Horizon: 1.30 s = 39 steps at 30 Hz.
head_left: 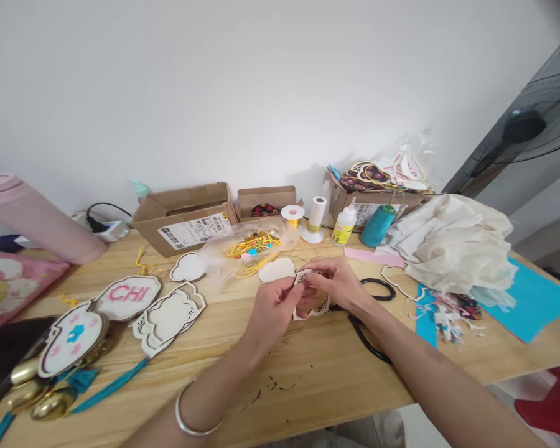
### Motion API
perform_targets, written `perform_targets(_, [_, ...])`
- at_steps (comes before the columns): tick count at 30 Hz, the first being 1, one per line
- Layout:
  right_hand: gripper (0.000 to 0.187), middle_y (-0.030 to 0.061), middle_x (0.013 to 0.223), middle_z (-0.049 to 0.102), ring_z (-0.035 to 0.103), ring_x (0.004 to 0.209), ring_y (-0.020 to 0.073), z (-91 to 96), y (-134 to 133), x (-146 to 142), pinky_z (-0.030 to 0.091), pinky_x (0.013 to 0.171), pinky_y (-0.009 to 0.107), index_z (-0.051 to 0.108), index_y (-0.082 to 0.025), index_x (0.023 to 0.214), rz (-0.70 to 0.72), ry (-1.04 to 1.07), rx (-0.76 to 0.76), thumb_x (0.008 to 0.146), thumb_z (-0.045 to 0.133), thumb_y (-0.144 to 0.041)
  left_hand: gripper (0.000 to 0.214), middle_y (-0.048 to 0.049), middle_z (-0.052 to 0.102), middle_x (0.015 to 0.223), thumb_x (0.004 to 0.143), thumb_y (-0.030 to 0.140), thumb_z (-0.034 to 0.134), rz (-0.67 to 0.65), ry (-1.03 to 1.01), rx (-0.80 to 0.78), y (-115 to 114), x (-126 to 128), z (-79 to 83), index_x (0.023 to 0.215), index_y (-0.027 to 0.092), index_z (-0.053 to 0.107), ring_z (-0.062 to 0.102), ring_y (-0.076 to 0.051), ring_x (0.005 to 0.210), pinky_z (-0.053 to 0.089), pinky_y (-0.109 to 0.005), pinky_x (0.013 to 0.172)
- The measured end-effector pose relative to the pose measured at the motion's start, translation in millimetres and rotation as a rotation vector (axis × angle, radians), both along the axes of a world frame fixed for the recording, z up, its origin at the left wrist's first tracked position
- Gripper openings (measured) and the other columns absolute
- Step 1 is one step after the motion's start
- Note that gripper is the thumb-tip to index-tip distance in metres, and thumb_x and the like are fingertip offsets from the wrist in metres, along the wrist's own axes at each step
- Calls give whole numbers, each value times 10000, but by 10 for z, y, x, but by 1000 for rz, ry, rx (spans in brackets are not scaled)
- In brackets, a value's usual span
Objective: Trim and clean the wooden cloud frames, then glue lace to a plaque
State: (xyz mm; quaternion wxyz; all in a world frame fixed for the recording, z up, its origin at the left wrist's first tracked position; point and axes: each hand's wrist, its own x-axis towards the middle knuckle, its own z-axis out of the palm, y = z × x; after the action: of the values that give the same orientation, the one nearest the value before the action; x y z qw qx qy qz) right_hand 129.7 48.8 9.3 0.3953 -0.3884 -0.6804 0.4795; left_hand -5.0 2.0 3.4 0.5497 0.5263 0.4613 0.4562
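Observation:
Between my two hands is a pale cut-out frame (318,311) with a scalloped, fretted edge, held just above the table. My left hand (276,306) pinches its left side with thumb and fingers. Opposite it, my right hand (340,283) is closed on the upper part, its fingertips close to the left thumb. Fingers hide much of the frame. A white cloud-shaped piece (276,270) lies just behind the left hand. Under and beside the right forearm are black scissor handles (386,285), the blades hidden.
Left lie stacked cut-outs (165,320), a "CHI" plaque (128,297) and gold bells (53,403). Behind stand a cardboard box (184,218), a bag of yellow cords (252,246), a glue bottle (344,224) and a teal thread spool (378,226). Crumpled cream fabric (457,242) sits right.

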Motion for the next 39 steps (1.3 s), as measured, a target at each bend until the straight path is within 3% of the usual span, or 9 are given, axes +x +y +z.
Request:
perform_targets(8, [153, -7, 520, 564, 467, 496, 84, 21, -7, -53, 376, 459, 190, 633, -142, 524, -74, -25, 44, 627, 543, -210, 187, -42, 679, 754, 711, 317, 583, 13, -37, -80, -6, -21, -7, 779, 156, 648, 641, -214, 702, 523, -275, 509])
perform_targets(16, [178, -3, 539, 587, 475, 490, 85, -12, 10, 5, 380, 464, 194, 658, -144, 576, -30, 4, -8, 642, 512, -222, 232, -41, 681, 754, 699, 366, 587, -3, -69, -107, -15, 3, -8, 775, 159, 660, 639, -219, 682, 511, -279, 495])
perform_targets(20, [180, 5, 527, 584, 467, 485, 88, 26, -13, -26, 377, 450, 195, 641, -139, 535, -72, -16, -26, 621, 554, -271, 217, -36, 679, 729, 709, 346, 580, 2, -34, -75, -20, 6, 6, 772, 156, 662, 634, -209, 666, 508, -275, 505])
perform_targets(28, [147, -11, 473, 535, 438, 453, 82, -15, -40, -57, 338, 409, 183, 601, -141, 491, -165, -19, 29, 561, 475, -172, 246, -39, 678, 729, 730, 367, 556, 9, -13, -36, -45, 26, 8, 773, 151, 667, 616, -184, 622, 507, -267, 529])
perform_targets(32, [168, 0, 502, 557, 460, 471, 92, -33, -35, -27, 360, 426, 193, 619, -138, 528, -131, -6, 13, 585, 470, -192, 226, -40, 677, 733, 722, 351, 566, 3, -31, -53, -48, 37, 22, 762, 155, 671, 617, -184, 607, 501, -265, 509])
perform_targets(35, [182, 6, 538, 574, 472, 491, 91, -27, -24, -7, 370, 444, 195, 641, -139, 569, -62, -20, 65, 637, 495, -224, 205, -32, 675, 706, 713, 332, 580, 8, -23, -53, -38, 34, 37, 745, 153, 674, 613, -176, 581, 490, -257, 492])
perform_targets(39, [164, 13, 573, 593, 477, 518, 90, -7, -8, -9, 380, 476, 200, 676, -155, 622, -81, -115, 237, 672, 531, -212, 220, -26, 678, 705, 715, 348, 580, 9, -30, -48, -19, 9, 31, 785, 160, 672, 626, -184, 615, 494, -257, 513])
